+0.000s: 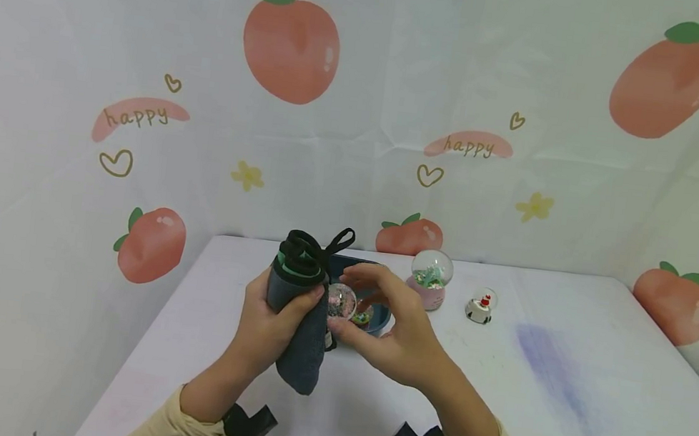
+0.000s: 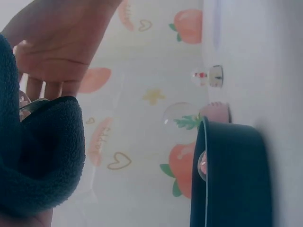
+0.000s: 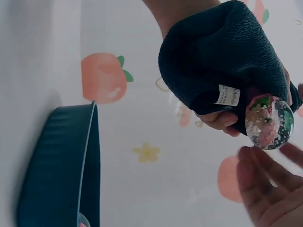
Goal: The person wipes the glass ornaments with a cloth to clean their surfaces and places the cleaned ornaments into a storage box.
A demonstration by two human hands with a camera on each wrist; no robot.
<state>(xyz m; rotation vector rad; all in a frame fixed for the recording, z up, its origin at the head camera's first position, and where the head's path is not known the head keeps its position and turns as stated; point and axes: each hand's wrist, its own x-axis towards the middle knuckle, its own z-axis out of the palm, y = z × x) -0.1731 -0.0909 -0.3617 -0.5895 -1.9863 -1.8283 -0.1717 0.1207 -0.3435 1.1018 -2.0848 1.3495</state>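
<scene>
My left hand (image 1: 270,317) grips a rolled dark blue towel (image 1: 301,356) with black edging and a loop at its top. From the towel's fold, the clear dome of a snow globe (image 3: 269,122) faces my right hand, with pink and green figures and white flecks inside. Its base is hidden in the cloth. A white label (image 3: 228,95) shows on the towel. My right hand (image 1: 401,332) is spread loosely beside the globe, fingers slightly bent, fingertips right at the dome in the right wrist view.
Behind my hands stands a dark blue tub (image 2: 241,175) with a snow globe (image 1: 363,315) inside. Right of it on the white table (image 1: 435,372) are a larger snow globe on a pink base (image 1: 430,277) and a small globe on a white base (image 1: 480,308). A fruit-printed curtain (image 1: 356,161) hangs behind.
</scene>
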